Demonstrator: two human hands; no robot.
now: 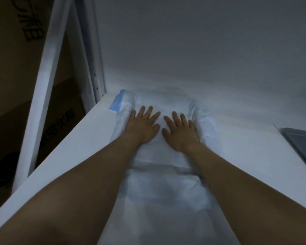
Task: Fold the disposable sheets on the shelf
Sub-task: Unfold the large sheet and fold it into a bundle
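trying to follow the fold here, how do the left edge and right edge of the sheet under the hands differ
The left edge of the white sheet shows a blue strip at its far end; the right edge is all white. The left edge lies nearer the shelf side rim. Both are puffed up beside the flat left hand and right hand.

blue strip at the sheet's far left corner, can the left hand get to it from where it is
Probably yes: the left hand lies flat on the sheet just right of the blue strip, with nothing between them.
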